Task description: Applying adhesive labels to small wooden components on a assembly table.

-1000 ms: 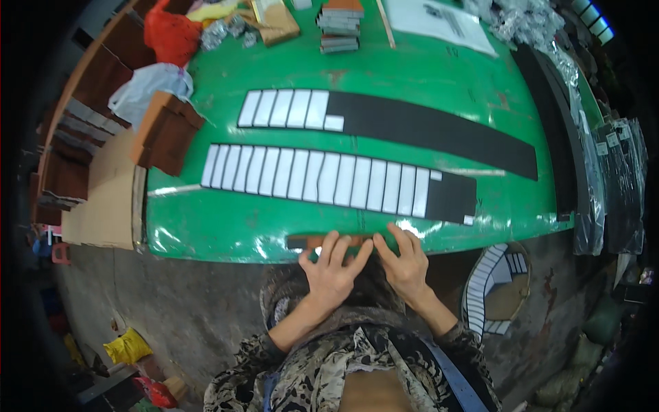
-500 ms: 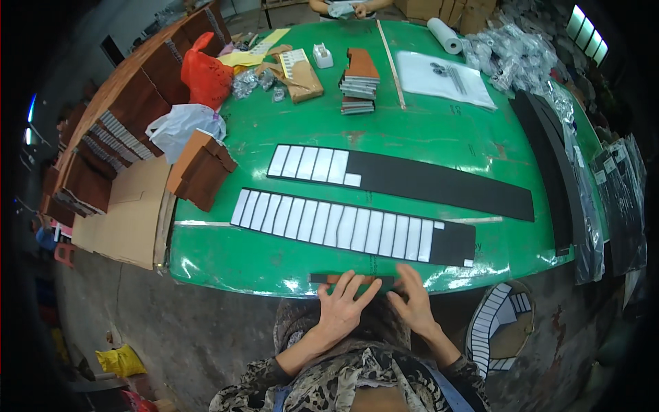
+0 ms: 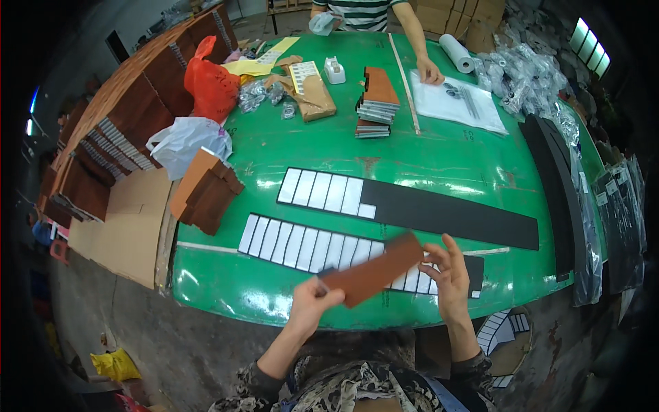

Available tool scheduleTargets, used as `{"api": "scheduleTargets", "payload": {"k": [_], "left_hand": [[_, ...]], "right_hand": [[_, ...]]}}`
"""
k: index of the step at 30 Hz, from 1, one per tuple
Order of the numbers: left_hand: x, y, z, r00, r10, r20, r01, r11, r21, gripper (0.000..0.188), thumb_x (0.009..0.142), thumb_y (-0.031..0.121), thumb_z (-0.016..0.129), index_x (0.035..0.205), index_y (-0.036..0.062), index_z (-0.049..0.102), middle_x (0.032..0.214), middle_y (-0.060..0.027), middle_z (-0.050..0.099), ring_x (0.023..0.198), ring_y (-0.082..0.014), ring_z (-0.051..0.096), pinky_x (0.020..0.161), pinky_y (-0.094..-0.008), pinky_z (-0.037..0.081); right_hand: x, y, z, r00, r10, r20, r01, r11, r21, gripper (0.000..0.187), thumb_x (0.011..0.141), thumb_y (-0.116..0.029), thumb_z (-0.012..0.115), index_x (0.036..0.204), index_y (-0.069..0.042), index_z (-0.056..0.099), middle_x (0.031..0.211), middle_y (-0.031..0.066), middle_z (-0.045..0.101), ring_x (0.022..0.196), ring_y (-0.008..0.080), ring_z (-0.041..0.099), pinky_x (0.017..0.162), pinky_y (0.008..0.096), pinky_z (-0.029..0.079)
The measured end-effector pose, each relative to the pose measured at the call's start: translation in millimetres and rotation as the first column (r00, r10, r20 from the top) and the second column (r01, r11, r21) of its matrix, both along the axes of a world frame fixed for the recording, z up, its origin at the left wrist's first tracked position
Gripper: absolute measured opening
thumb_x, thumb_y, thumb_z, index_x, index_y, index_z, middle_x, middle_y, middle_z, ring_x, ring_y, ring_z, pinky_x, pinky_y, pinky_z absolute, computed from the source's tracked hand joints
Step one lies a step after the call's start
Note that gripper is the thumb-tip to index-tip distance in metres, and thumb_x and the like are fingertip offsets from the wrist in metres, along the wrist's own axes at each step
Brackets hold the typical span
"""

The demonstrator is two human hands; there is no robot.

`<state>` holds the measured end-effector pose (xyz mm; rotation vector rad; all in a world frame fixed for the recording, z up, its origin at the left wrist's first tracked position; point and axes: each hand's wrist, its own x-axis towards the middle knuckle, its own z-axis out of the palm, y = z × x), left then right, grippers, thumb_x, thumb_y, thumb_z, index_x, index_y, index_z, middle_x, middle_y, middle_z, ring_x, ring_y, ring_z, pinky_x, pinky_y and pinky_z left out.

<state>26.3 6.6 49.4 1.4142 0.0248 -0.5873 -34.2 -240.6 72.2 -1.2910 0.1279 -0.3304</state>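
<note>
A flat reddish-brown wood-look panel [image 3: 376, 276] with dark ends is lifted and tilted over the table's near edge, its right end higher. My left hand [image 3: 310, 305] pinches its lower left end between thumb and fingers. At the other end my right hand [image 3: 446, 278] holds the edge with its fingertips, some fingers raised. Behind the panel lies a black strip [image 3: 473, 268] lined with white rectangles, partly hidden by it. Farther off, a second black strip [image 3: 453, 214] carries white rectangles on its left part only.
The green table [image 3: 274, 302] also bears a stack of brown pieces [image 3: 379, 93], a brown block [image 3: 206, 192], plastic bags [image 3: 209, 82] and clear film sheets [image 3: 460, 103]. Long black strips [image 3: 549, 185] line the right side. A co-worker's hand [image 3: 429, 72] touches the sheets.
The brown panel has come up from the table's near edge, now held in both my hands. Across the table, the co-worker's arm has reached onto the clear sheets. The view has shifted slightly.
</note>
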Motion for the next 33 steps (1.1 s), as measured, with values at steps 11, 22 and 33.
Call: {"api": "scheduleTargets", "payload": {"k": [11, 22, 33], "left_hand": [[263.1, -194.4, 69.8, 0.962, 0.273, -0.001, -0.257, 0.902, -0.348, 0.023, 0.084, 0.018, 0.067, 0.1, 0.0045, 0.058, 0.092, -0.0041, 0.061, 0.085, -0.0117, 0.058, 0.073, -0.028, 0.049], [288.9, -185.5, 57.7, 0.994, 0.104, 0.043, -0.104, 0.995, -0.001, 0.04, 0.092, 0.034, 0.053, 0.077, -0.0025, 0.061, 0.062, -0.0095, 0.062, 0.051, -0.0161, 0.062, 0.046, -0.0271, 0.048], [235.2, 91.8, 62.6, 0.422, -0.335, 0.842, -0.741, 0.408, 0.534, 0.025, 0.079, 0.017, 0.063, 0.099, 0.0033, 0.063, 0.091, -0.0171, 0.063, 0.079, -0.0337, 0.062, 0.072, -0.0413, 0.049]], "right_hand": [[20.5, -17.8, -26.0, 0.957, 0.045, -0.285, -0.074, 0.993, -0.092, 0.018, 0.091, -0.004, 0.054, 0.105, 0.005, 0.061, 0.096, 0.0104, 0.066, 0.09, 0.0152, 0.061, 0.081, 0.0269, 0.048], [4.7, -20.7, -45.6, 0.913, -0.101, -0.394, 0.101, 0.995, -0.02, 0.012, 0.09, -0.002, 0.055, 0.098, 0.003, 0.062, 0.084, 0.0084, 0.064, 0.078, 0.0151, 0.06, 0.075, 0.0278, 0.049], [-6.3, -18.8, -47.7, 0.939, -0.054, -0.339, 0.018, 0.994, -0.107, 0.012, 0.091, -0.001, 0.048, 0.094, 0.004, 0.059, 0.083, 0.0095, 0.064, 0.081, 0.0159, 0.061, 0.076, 0.0278, 0.048]]}}
